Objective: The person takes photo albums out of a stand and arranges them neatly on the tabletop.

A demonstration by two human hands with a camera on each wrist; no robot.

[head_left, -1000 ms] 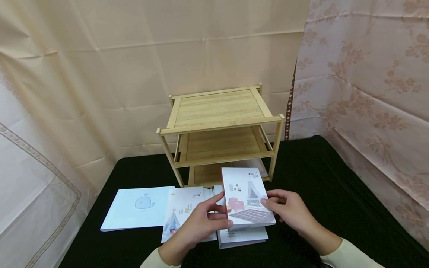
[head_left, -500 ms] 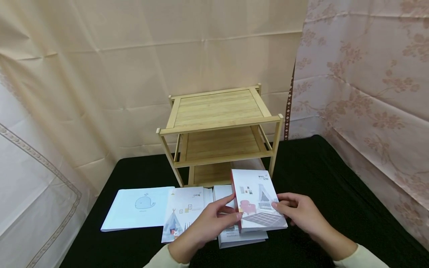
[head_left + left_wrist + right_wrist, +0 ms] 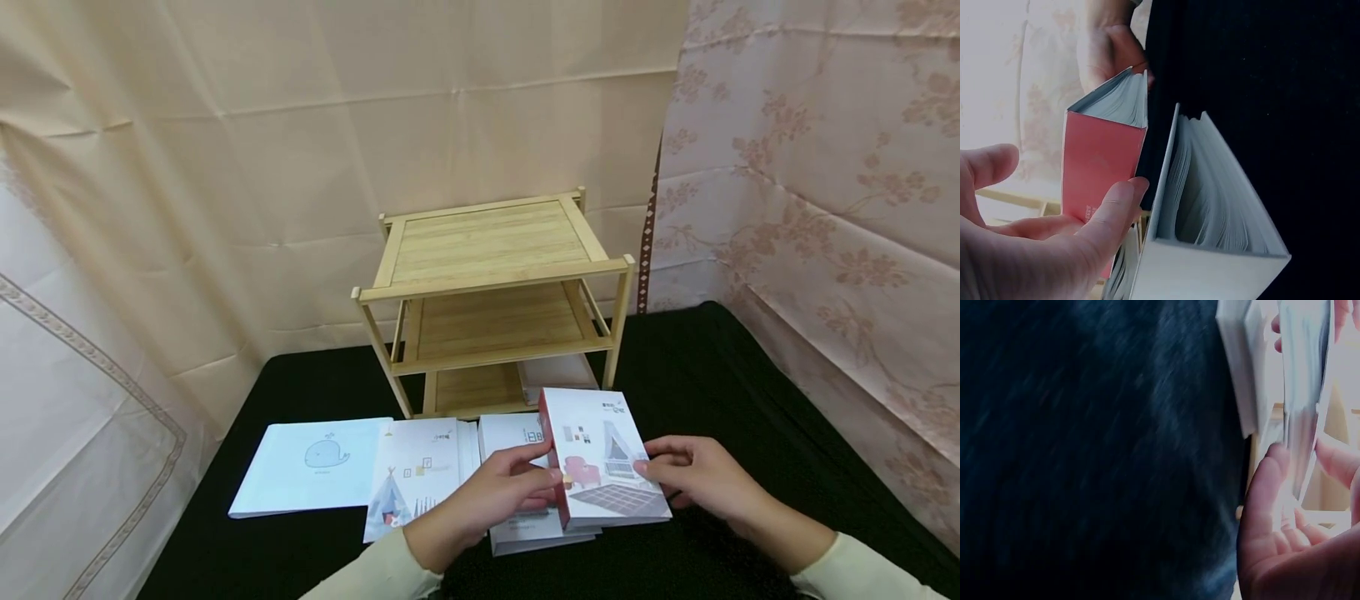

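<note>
A thick white hardcover book (image 3: 600, 462) with a red spine (image 3: 1100, 156) is held tilted over the right part of a white book pile (image 3: 525, 533). My left hand (image 3: 498, 496) is at the spine, its fingertips touching it. In the right wrist view, left-hand fingers (image 3: 1277, 331) show on both sides of the book. My right hand (image 3: 701, 483) pinches the opposite edge, thumb on the cover and the other fingers mostly hidden beneath. A thick white book (image 3: 1210, 206) with slightly fanned pages stands beside it in the left wrist view.
A three-tier wooden shelf (image 3: 487, 242) stands behind, with a white book (image 3: 558, 372) on its bottom tier. A whale-cover book (image 3: 315, 467) and a tent-cover book (image 3: 412, 467) lie to the left on the black cloth (image 3: 712, 358). Curtains (image 3: 375, 125) hang around the table.
Both hands have carried the red-spined book right and slightly toward me. More of the pile beneath it and of the white book on the bottom shelf now shows.
</note>
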